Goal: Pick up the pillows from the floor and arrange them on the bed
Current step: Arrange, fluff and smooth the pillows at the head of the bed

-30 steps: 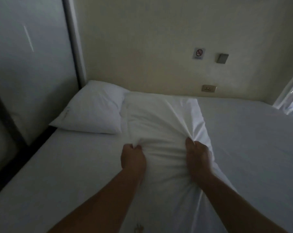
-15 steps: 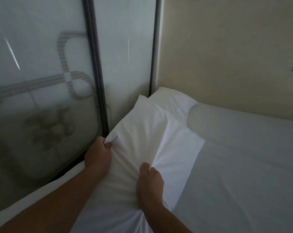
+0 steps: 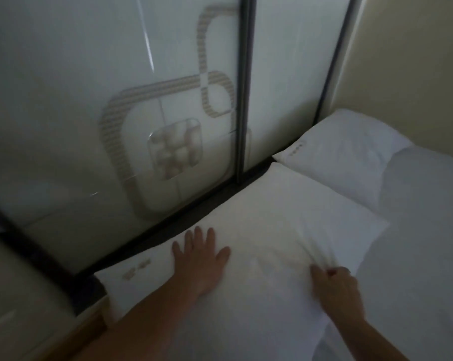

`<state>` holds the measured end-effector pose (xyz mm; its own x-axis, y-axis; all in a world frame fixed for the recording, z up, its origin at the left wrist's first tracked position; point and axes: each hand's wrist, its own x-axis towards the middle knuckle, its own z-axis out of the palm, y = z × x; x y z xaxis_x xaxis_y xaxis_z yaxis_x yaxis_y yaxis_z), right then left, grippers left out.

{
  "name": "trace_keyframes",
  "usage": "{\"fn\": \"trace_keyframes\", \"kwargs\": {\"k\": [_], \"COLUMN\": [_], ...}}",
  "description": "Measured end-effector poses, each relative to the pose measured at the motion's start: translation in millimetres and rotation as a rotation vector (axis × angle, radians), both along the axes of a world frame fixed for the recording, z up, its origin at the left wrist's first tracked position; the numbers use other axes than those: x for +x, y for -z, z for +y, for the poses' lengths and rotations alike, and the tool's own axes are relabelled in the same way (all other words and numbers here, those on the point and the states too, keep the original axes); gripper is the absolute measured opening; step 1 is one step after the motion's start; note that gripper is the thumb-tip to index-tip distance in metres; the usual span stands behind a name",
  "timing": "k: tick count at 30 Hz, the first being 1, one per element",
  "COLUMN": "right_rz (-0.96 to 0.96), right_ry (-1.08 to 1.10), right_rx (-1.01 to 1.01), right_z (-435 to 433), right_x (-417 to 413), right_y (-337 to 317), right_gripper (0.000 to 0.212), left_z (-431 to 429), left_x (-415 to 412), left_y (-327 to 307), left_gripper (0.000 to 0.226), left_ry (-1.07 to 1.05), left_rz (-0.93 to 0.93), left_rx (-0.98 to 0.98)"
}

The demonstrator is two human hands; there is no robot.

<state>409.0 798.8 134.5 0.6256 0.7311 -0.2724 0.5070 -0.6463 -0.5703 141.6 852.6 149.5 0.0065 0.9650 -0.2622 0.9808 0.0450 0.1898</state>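
A white pillow (image 3: 277,225) lies flat on the bed (image 3: 423,269) along its left edge, beside the frosted glass panel. My left hand (image 3: 200,259) rests flat on the pillow's near left part, fingers spread. My right hand (image 3: 336,287) pinches a bunch of the pillow's cover near its right edge; creases fan out from the fingers. A second white pillow (image 3: 342,155) lies further back in the corner, touching the first pillow's far end. A third pillow-like bulge (image 3: 428,183) sits to its right against the wall.
A frosted glass partition (image 3: 116,100) with a dark frame (image 3: 243,87) runs close along the bed's left side. The beige wall (image 3: 415,61) stands behind the head end. White sheet stretches to the right. A wooden edge (image 3: 90,329) shows at lower left.
The pillow was lifted and swung left toward the glass, and now lies flat at the bed's left edge. My left hand has let go and lies spread on it; my right hand still pinches the cover.
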Motion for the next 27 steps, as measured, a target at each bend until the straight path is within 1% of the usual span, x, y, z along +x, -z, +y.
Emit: {"fn": "trace_keyframes", "kwargs": {"k": [2,3,5,6,8,10,13,16,19,21,22,25,27], "right_rz": [-0.119,-0.192,-0.295,-0.344,-0.439,-0.469,-0.457,-0.474,-0.477,-0.486,-0.49,-0.504,-0.518], "right_ry": [0.005,-0.044,-0.231,-0.354,-0.595,-0.71,-0.708,-0.72,-0.858,-0.945,-0.949,-0.899,-0.746], "right_rx": [0.018,0.069,0.21,0.244,0.213,0.133,0.105,0.17,0.23,0.213,0.204,0.177,0.125], "right_z": [9.1,16.3,34.7,44.8,61.7,69.8,75.8,82.2,86.5,86.3,87.0,94.8,101.0], "right_x": [-6.0,-13.0,-29.5,-37.9,-53.5,-62.3,-65.6,-69.5,-74.8,-73.0,-70.5,-59.5,-46.5], "right_y": [3.9,3.5,3.4,4.6,14.3,31.2,40.4,28.6,23.6,31.0,34.9,32.1,22.6], "right_gripper": [0.052,0.053,0.059,0.061,0.062,0.063,0.066,0.069,0.072,0.071,0.072,0.075,0.076], "left_z": [-4.6,-5.2,-4.9,-3.9,-1.3,1.7,1.2,-0.6,-2.5,-4.3,-5.3,-4.8,2.3], "left_x": [15.7,23.5,33.0,33.7,25.1,4.6,-35.6,-59.5,-62.7,-59.1,-56.8,-53.2,-59.1], "left_y": [3.7,5.8,14.5,19.8,29.9,38.5,48.4,54.8,55.1,53.8,52.4,45.8,39.2], "left_gripper": [0.077,0.078,0.08,0.081,0.079,0.076,0.08,0.083,0.083,0.085,0.087,0.098,0.105], "left_ry": [0.018,0.043,0.085,0.092,0.093,0.069,-0.052,-0.178,-0.224,-0.26,-0.278,-0.323,-0.352], "left_rz": [-0.002,-0.001,-0.007,-0.011,-0.019,-0.023,-0.014,-0.008,-0.004,-0.004,-0.006,-0.028,-0.05], "left_rx": [0.062,0.083,0.106,0.121,0.155,0.158,0.12,0.047,0.017,0.003,-0.007,-0.049,-0.074]}}
